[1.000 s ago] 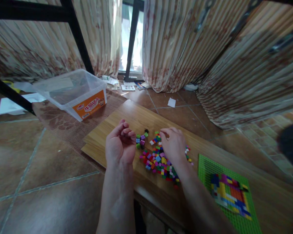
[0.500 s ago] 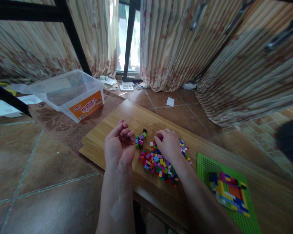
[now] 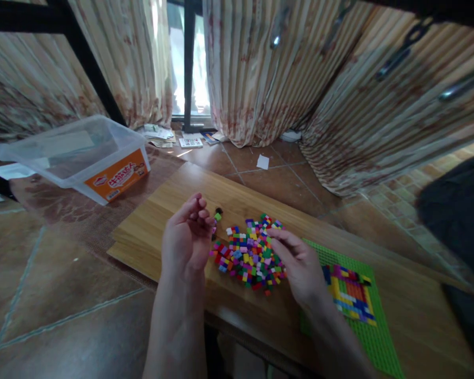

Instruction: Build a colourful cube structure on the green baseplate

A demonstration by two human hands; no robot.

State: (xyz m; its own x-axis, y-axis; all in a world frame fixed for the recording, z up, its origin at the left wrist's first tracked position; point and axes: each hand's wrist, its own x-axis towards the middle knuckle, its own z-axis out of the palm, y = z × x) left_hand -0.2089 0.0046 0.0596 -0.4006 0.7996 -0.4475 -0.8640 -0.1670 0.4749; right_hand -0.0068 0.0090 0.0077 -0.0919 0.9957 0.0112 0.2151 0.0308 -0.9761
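Wooden worktop (image 3: 161, 205), bearing one loose brick pile (image 3: 245, 255). Left of the pile: left hand (image 3: 186, 239), palm up, fingers curled, contents unclear; at its right edge: right hand (image 3: 302, 266), fingertips near thumb, hold unclear. Bricks probably light, stiff, slick; best pinched by opposite sides.

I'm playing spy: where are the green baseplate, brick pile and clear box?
Green baseplate (image 3: 377, 339), head view, on its bare lower part.
Brick pile (image 3: 245, 257), head view, near its middle.
Clear box (image 3: 118, 176), head view, its front wall.

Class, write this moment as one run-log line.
left hand: half-curled, palm showing | right hand: at brick pile | green board: right of pile, carrying joined bricks
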